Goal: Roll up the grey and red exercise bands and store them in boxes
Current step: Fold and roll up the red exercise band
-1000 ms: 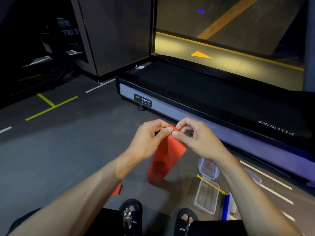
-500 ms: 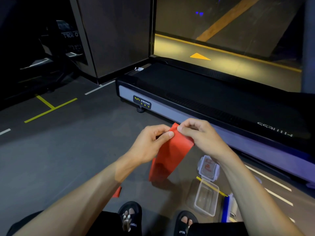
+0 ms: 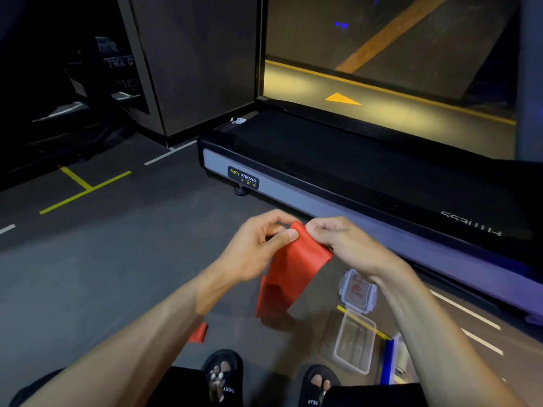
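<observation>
Red band: the red exercise band (image 3: 293,271) hangs between both hands at its top edge and drops down and to the left; its lower part reaches the floor in front of the feet, and a further red piece shows lower left past the left forearm.
Left hand: the left hand (image 3: 258,245) pinches the band's top left corner, thumb on the near face and fingers curled behind.
Right hand: the right hand (image 3: 349,245) pinches the top edge just beside the left hand's grip, its fingers curled over the band.
Open box: a clear plastic box (image 3: 354,342) sits on the floor to the right of the band, below the right forearm; nothing can be made out inside it.
Lid: the clear lid (image 3: 357,290) lies just beyond the box, touching its far end, with a red mark on it.
Other container: a blue-edged container (image 3: 389,359) lies just right of the clear box, mostly hidden.
Floor: dark grey floor (image 3: 117,274) with yellow and white tape lines.
Room: a treadmill (image 3: 367,183) labelled BODY STRONG runs across behind the hands.
Feet: black sandals (image 3: 223,377) at the bottom edge.
</observation>
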